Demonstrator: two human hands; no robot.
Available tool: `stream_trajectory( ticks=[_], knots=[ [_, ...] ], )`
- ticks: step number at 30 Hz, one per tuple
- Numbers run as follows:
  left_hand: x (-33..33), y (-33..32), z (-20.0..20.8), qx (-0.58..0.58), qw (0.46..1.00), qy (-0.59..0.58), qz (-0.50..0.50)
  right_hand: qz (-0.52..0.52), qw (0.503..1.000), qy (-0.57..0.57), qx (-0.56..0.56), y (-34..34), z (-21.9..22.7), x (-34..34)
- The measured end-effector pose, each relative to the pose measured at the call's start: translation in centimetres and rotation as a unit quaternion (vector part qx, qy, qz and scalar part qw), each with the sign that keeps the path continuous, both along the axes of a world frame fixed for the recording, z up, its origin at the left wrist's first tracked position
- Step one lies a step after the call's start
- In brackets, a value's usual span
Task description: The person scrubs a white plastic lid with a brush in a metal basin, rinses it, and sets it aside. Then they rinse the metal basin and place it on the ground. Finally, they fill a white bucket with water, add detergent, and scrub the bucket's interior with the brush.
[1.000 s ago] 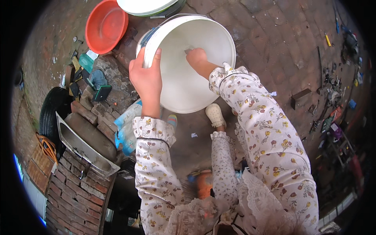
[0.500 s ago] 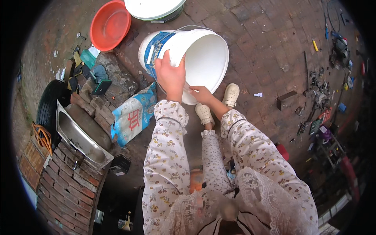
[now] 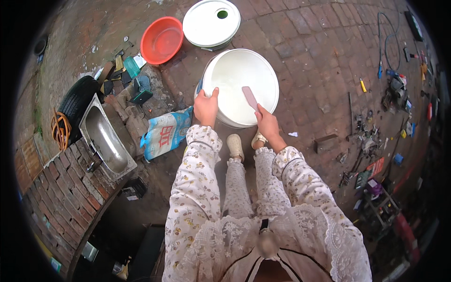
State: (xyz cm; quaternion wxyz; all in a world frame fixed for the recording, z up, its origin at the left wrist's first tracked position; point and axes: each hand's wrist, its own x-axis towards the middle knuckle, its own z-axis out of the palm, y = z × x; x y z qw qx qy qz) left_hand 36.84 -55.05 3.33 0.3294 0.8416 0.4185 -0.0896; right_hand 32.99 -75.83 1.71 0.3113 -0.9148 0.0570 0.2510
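A white plastic bucket [image 3: 230, 77] stands on the brick paving in front of my feet, its round mouth turned up toward me. My left hand [image 3: 206, 107] grips its near left side, thumb up at the rim and the other fingers mostly hidden. In my right hand [image 3: 267, 125] is a flat, pinkish spatula [image 3: 249, 97], held by its lower end. The blade points up and away over the bucket's opening; I cannot tell whether it touches the inner wall. The inside of the bucket looks white, and no contents can be made out.
Beyond the bucket are a red basin [image 3: 162, 41] and a white-lidded pail [image 3: 211, 21]. At left lie a blue-and-white sack [image 3: 167, 134], rubble, a black tyre [image 3: 80, 108] and a metal sink [image 3: 110, 141]. Scattered tools and metal parts [image 3: 371, 136] cover the right side.
The bucket, lying tipped to the right before, now stands more upright with its mouth toward me. My left hand has shifted down its side. The spatula has swung up over the opening.
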Motion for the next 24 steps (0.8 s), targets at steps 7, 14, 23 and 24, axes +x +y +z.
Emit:
stream_trajectory(
  ticks=[7, 14, 23, 24],
  knots=[
    [-2.9, 0.4, 2.5, -0.215, 0.964, -0.084, 0.132, -0.262, 0.948, -0.175, 0.048, -5.3, 7.7, 1.6],
    [-2.7, -2.7, 9.6, -0.420, 0.876, -0.053, 0.230, -0.493, 0.684, 0.133, 0.520, -11.4, 8.7, 3.8],
    [0.3, -1.6, 12.0, -0.480, 0.860, -0.016, 0.170, -0.401, 0.751, 0.124, 0.509, -11.5, 16.4, 8.4],
    [0.8, -1.4, 12.7, -0.494, 0.855, 0.000, 0.159, -0.408, 0.760, 0.105, 0.495, -11.0, 17.5, 8.8]
  ],
)
